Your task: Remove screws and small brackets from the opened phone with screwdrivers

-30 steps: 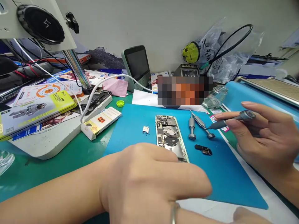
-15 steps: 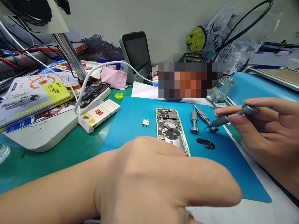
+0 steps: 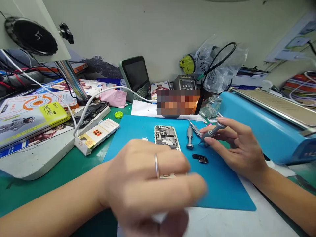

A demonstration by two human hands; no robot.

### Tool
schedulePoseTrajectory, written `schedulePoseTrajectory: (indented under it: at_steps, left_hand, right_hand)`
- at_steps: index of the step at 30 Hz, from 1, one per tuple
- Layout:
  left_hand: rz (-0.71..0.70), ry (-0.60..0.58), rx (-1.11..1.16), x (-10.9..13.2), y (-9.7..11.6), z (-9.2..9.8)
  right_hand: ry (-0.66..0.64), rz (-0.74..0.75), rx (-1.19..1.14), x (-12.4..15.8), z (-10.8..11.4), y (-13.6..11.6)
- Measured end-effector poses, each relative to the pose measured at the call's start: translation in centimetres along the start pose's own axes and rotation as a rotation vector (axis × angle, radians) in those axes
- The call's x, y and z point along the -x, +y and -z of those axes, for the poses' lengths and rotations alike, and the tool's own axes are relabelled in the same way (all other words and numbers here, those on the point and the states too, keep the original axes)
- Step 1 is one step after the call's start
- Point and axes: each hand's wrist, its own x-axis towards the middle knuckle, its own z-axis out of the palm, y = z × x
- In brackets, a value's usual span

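My right hand [image 3: 237, 148] pinches a grey precision screwdriver [image 3: 211, 133], its tip slanting down and left over the blue mat [image 3: 222, 194]. Two more such screwdrivers, one upright in view [image 3: 189, 136] and one leaning beside it [image 3: 195, 129], lie on the mat nearby. Below them is a small black phone part [image 3: 200, 158]. My left hand [image 3: 148, 184], ringed and blurred, hovers close to the camera with curled fingers; whatever they may hold is hidden. Behind it an opened phone [image 3: 168, 133] shows its inner boards, partly covered by the hand. A small metal piece [image 3: 145, 139] peeks out at its left.
At left are a cigarette box [image 3: 97, 136], a green cap [image 3: 118, 114], a yellow battery package [image 3: 44, 115] and a metal stand post [image 3: 71, 79]. A glass jar [image 3: 211, 106] and a blue machine [image 3: 266, 131] border the right. A grey-screened device [image 3: 135, 77] stands behind.
The view has tilted up and shifted right. My left hand has turned, so its ring and curled fingers show. My right hand has brought the screwdriver nearer the other two.
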Motion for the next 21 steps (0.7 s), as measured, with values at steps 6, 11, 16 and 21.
schedulePoseTrajectory:
  at_steps: [6, 11, 16, 21]
  left_hand:
    - [0.133, -0.297, 0.069, -2.4, -4.1, 0.3]
    - [0.261, -0.444, 0.077, -2.2, -5.6, 0.9]
    - [0.329, -0.562, 0.129, -2.6, -4.9, 1.2]
    - [0.369, -0.621, 0.175, -2.9, -4.1, 1.6]
  right_hand:
    - [0.069, -0.016, -0.208, -1.6, -1.6, -6.5]
    - [-0.12, 0.236, -0.364, -1.5, -5.1, -8.9]
    - [-0.137, 0.286, -0.435, -0.8, -5.8, -7.5]
    - [-0.105, 0.126, -0.516, -0.9, -5.9, -7.5]
